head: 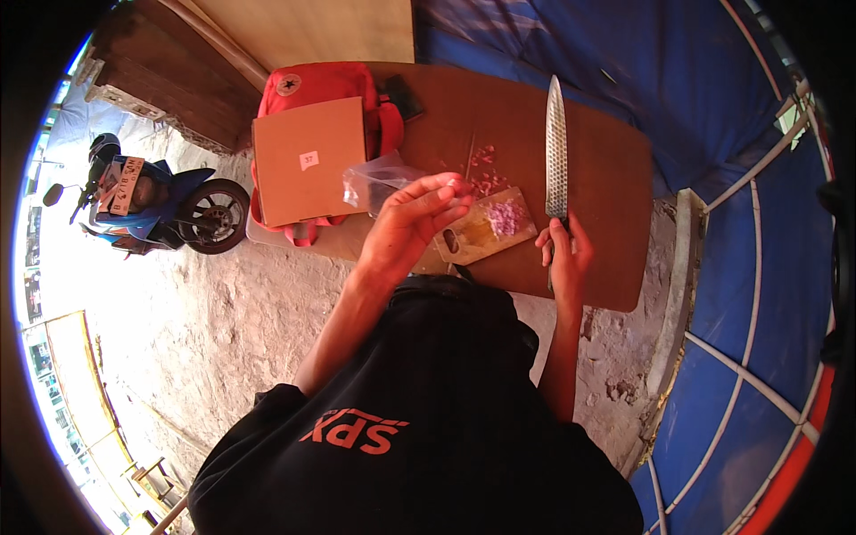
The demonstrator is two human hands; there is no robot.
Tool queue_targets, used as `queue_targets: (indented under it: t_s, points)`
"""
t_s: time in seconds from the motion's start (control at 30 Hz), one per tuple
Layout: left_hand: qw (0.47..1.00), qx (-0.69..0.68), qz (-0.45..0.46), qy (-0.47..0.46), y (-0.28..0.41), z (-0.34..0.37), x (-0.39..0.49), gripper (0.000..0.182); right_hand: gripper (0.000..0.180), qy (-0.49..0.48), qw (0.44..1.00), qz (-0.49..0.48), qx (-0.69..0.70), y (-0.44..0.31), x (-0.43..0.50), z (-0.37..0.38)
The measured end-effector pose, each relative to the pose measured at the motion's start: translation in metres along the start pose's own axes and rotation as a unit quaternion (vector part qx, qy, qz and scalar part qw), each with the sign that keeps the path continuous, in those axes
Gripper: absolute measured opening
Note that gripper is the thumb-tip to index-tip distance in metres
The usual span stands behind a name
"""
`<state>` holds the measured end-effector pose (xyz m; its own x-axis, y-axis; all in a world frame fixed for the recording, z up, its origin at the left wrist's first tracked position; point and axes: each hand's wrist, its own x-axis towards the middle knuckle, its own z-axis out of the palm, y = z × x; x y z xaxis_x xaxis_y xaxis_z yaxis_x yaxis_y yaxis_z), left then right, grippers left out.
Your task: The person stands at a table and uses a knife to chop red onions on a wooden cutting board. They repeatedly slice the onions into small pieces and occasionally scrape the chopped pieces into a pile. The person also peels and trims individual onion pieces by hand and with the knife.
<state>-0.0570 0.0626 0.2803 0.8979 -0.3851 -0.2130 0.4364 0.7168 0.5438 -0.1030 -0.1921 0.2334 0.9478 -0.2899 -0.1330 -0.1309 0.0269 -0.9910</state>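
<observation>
My right hand (pixel 566 251) is closed around the handle of a large kitchen knife (pixel 556 150), whose dimpled steel blade points away from me above the table's right part. My left hand (pixel 424 210) is raised left of the cutting board, fingers curled with the tips close together; whether something small is between them I cannot tell. Below and beside it on the brown table (pixel 602 200) lies a wooden cutting board (pixel 468 241) with a handle slot. Finely chopped purple-pink pieces, apparently shallot or onion, (pixel 506 218) are heaped on it. Reddish peelings (pixel 487 180) are scattered just beyond the board.
A cardboard box (pixel 294 180) rests on a red backpack (pixel 321 80) at the table's left. A clear plastic bag (pixel 378 177) lies beside the box, and a dark object (pixel 402 97) behind. A motorcycle (pixel 154 200) is parked left; blue tarpaulin (pixel 722 267) on poles hangs right.
</observation>
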Motion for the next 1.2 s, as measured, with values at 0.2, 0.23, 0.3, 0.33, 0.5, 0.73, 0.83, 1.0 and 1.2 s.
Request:
queue_targets:
  t_s: [0.2, 0.23, 0.3, 0.33, 0.5, 0.73, 0.83, 1.0, 1.2]
  points:
    - [0.999, -0.028, -0.001, -0.036, 0.022, -0.022, -0.010, 0.027, 0.040, -0.066, 0.940, -0.289, -0.168, -0.078, -0.046, 0.084]
    - [0.999, -0.031, 0.001, -0.032, 0.025, -0.025, -0.012, 0.028, 0.039, -0.081, 0.940, -0.286, -0.169, -0.082, -0.052, 0.092]
    - [0.998, -0.025, 0.028, -0.055, 0.030, -0.031, -0.016, 0.028, 0.037, -0.087, 0.933, -0.277, -0.212, -0.084, -0.062, 0.107]
    - [0.996, -0.024, 0.041, -0.071, 0.033, -0.033, -0.017, 0.029, 0.037, -0.091, 0.930, -0.276, -0.226, -0.084, -0.065, 0.113]
    - [0.997, -0.020, 0.046, -0.055, 0.044, -0.039, -0.024, 0.029, 0.035, -0.070, 0.925, -0.277, -0.251, -0.079, -0.070, 0.134]
    - [0.996, -0.019, 0.033, -0.081, 0.053, -0.046, -0.026, 0.030, 0.034, -0.077, 0.915, -0.287, -0.271, -0.074, -0.076, 0.139]
    - [0.998, 0.002, 0.022, -0.059, 0.056, -0.047, -0.029, 0.032, 0.035, -0.058, 0.912, -0.298, -0.276, -0.071, -0.077, 0.142]
    - [0.995, 0.039, 0.037, -0.083, 0.056, -0.045, -0.032, 0.035, 0.039, -0.034, 0.911, -0.301, -0.280, -0.067, -0.081, 0.141]
    - [0.993, 0.072, -0.003, -0.092, 0.064, -0.044, -0.042, 0.030, 0.034, 0.020, 0.898, -0.338, -0.280, -0.071, -0.081, 0.129]
